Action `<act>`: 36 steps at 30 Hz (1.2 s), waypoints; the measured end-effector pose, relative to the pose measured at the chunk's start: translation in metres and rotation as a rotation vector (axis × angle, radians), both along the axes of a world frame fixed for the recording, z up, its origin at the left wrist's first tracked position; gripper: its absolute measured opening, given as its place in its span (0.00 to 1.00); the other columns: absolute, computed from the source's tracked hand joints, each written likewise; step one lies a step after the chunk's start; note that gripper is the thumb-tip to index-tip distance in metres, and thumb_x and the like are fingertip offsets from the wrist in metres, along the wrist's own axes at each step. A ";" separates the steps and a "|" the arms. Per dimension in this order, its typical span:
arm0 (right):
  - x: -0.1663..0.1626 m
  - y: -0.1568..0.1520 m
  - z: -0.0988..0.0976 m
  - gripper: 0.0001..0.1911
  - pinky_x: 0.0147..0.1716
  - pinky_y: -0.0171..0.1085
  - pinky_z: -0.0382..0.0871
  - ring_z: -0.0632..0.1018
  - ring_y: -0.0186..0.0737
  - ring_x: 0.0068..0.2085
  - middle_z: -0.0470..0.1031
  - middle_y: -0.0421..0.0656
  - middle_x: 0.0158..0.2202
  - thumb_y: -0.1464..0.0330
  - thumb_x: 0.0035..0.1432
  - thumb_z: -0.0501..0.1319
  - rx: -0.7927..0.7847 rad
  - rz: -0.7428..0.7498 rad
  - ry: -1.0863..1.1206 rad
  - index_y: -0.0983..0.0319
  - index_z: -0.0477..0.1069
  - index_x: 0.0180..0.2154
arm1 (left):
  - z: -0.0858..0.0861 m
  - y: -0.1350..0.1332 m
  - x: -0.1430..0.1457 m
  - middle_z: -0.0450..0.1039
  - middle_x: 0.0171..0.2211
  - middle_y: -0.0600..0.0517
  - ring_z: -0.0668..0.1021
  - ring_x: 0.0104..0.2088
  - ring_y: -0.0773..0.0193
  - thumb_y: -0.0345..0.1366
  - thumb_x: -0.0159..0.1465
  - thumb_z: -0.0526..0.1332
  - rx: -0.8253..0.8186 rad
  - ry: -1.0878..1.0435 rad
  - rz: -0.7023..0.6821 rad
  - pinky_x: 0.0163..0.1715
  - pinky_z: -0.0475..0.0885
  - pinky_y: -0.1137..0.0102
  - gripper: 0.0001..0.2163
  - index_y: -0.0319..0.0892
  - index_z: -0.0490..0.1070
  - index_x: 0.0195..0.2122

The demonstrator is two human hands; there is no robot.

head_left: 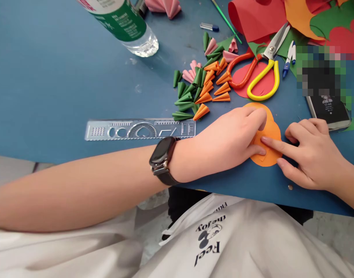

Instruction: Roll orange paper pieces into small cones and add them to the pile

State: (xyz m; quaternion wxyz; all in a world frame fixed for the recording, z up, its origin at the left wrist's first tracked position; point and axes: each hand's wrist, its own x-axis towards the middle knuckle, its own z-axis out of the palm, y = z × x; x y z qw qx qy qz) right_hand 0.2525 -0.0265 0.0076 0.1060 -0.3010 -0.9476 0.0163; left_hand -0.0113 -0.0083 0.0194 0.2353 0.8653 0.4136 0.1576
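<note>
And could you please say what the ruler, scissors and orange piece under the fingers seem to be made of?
Ruler: probably clear, glossy plastic, since the blue table shows through.
Scissors: shiny metal blades, likely steel; smooth red and yellow handles, apparently plastic or plastic-coated.
Orange piece: matte, probably paper or thin card, as it looks flat and cleanly cut.

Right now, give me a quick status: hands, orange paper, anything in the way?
Left hand: thumb on the orange paper, fingers curled. Right hand: index fingertip on it. Orange paper partly hidden by both hands. Scissors just beyond, not overlapping it.
</note>
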 end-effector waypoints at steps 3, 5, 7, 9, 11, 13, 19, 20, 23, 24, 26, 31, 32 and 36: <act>0.002 0.004 -0.004 0.26 0.46 0.53 0.63 0.73 0.52 0.41 0.72 0.49 0.40 0.60 0.78 0.55 0.068 -0.023 0.001 0.67 0.76 0.67 | -0.001 0.001 0.000 0.71 0.37 0.54 0.73 0.34 0.62 0.35 0.64 0.79 -0.005 0.012 -0.009 0.34 0.65 0.68 0.20 0.42 0.66 0.41; 0.004 0.006 -0.006 0.27 0.45 0.51 0.63 0.73 0.51 0.41 0.73 0.49 0.40 0.59 0.78 0.55 0.115 -0.021 0.001 0.70 0.74 0.67 | -0.001 0.002 0.000 0.70 0.36 0.54 0.72 0.34 0.62 0.34 0.64 0.79 -0.007 0.018 -0.015 0.34 0.65 0.68 0.20 0.42 0.65 0.40; 0.004 0.006 -0.006 0.28 0.47 0.52 0.63 0.72 0.52 0.42 0.73 0.49 0.41 0.59 0.77 0.56 0.129 0.013 0.012 0.69 0.73 0.67 | -0.001 0.002 0.000 0.69 0.35 0.55 0.71 0.34 0.62 0.33 0.65 0.79 -0.012 0.010 -0.018 0.33 0.64 0.68 0.19 0.43 0.64 0.39; 0.003 0.004 -0.006 0.28 0.48 0.53 0.64 0.72 0.54 0.43 0.73 0.50 0.42 0.58 0.77 0.56 0.125 0.059 0.014 0.67 0.73 0.68 | 0.000 0.002 0.000 0.69 0.35 0.55 0.71 0.34 0.62 0.31 0.65 0.77 -0.022 -0.001 -0.023 0.33 0.64 0.68 0.19 0.43 0.64 0.38; 0.000 0.002 -0.005 0.28 0.49 0.54 0.64 0.71 0.56 0.43 0.73 0.50 0.42 0.57 0.77 0.55 0.106 0.078 -0.007 0.64 0.74 0.68 | 0.001 0.002 0.000 0.68 0.34 0.55 0.71 0.34 0.61 0.30 0.66 0.76 -0.032 0.001 -0.031 0.34 0.64 0.68 0.18 0.43 0.64 0.37; -0.002 0.000 -0.005 0.30 0.49 0.55 0.64 0.72 0.58 0.44 0.74 0.52 0.42 0.56 0.77 0.54 0.110 0.043 -0.038 0.65 0.73 0.69 | 0.001 0.002 0.000 0.68 0.34 0.55 0.72 0.34 0.61 0.31 0.66 0.76 -0.030 0.015 -0.031 0.33 0.64 0.68 0.17 0.43 0.64 0.37; -0.003 0.003 -0.007 0.36 0.49 0.56 0.66 0.75 0.58 0.44 0.79 0.57 0.45 0.53 0.80 0.50 0.184 -0.037 -0.062 0.79 0.71 0.66 | -0.002 0.002 -0.001 0.73 0.37 0.52 0.74 0.37 0.59 0.34 0.66 0.77 0.000 0.021 -0.034 0.37 0.68 0.67 0.15 0.41 0.69 0.41; -0.002 0.004 -0.007 0.35 0.49 0.55 0.66 0.76 0.58 0.44 0.79 0.57 0.45 0.54 0.80 0.51 0.189 -0.014 -0.051 0.79 0.71 0.67 | -0.003 0.003 -0.002 0.74 0.39 0.51 0.75 0.38 0.58 0.34 0.66 0.77 -0.001 0.016 -0.034 0.38 0.70 0.66 0.15 0.40 0.71 0.43; -0.002 0.004 -0.006 0.31 0.49 0.54 0.68 0.77 0.57 0.45 0.80 0.56 0.44 0.57 0.79 0.56 0.207 0.042 0.000 0.78 0.72 0.65 | -0.006 0.004 -0.003 0.77 0.44 0.46 0.78 0.41 0.55 0.37 0.68 0.76 -0.010 0.010 -0.049 0.41 0.73 0.65 0.17 0.36 0.74 0.52; -0.002 0.005 -0.006 0.27 0.48 0.53 0.69 0.77 0.56 0.45 0.81 0.56 0.44 0.59 0.78 0.59 0.203 0.057 0.017 0.76 0.73 0.63 | -0.006 0.004 -0.003 0.77 0.45 0.45 0.79 0.42 0.54 0.37 0.68 0.75 -0.011 0.013 -0.061 0.43 0.74 0.64 0.19 0.35 0.75 0.55; -0.004 0.005 -0.005 0.21 0.47 0.53 0.70 0.78 0.56 0.45 0.81 0.55 0.44 0.62 0.76 0.62 0.187 0.078 0.053 0.72 0.76 0.59 | -0.007 0.006 -0.004 0.77 0.47 0.44 0.79 0.44 0.53 0.39 0.70 0.74 -0.007 0.011 -0.080 0.45 0.75 0.62 0.19 0.36 0.77 0.57; -0.008 0.006 -0.006 0.14 0.43 0.49 0.73 0.77 0.52 0.43 0.81 0.52 0.43 0.69 0.74 0.65 0.116 0.122 0.198 0.66 0.75 0.58 | -0.006 0.008 -0.005 0.75 0.45 0.46 0.79 0.43 0.56 0.36 0.70 0.72 -0.017 -0.055 -0.088 0.42 0.74 0.66 0.09 0.39 0.79 0.49; -0.009 0.006 -0.007 0.13 0.42 0.48 0.73 0.76 0.50 0.42 0.81 0.51 0.43 0.71 0.74 0.65 0.096 0.132 0.221 0.65 0.76 0.57 | -0.006 0.008 -0.006 0.75 0.45 0.46 0.78 0.43 0.57 0.35 0.71 0.71 -0.020 -0.071 -0.088 0.42 0.74 0.66 0.07 0.39 0.79 0.47; -0.009 0.009 -0.007 0.04 0.39 0.45 0.74 0.75 0.46 0.39 0.81 0.48 0.40 0.73 0.74 0.65 0.049 0.139 0.266 0.61 0.75 0.48 | -0.004 0.007 -0.006 0.79 0.44 0.48 0.80 0.41 0.61 0.30 0.71 0.66 -0.033 -0.193 -0.120 0.41 0.74 0.69 0.04 0.40 0.77 0.46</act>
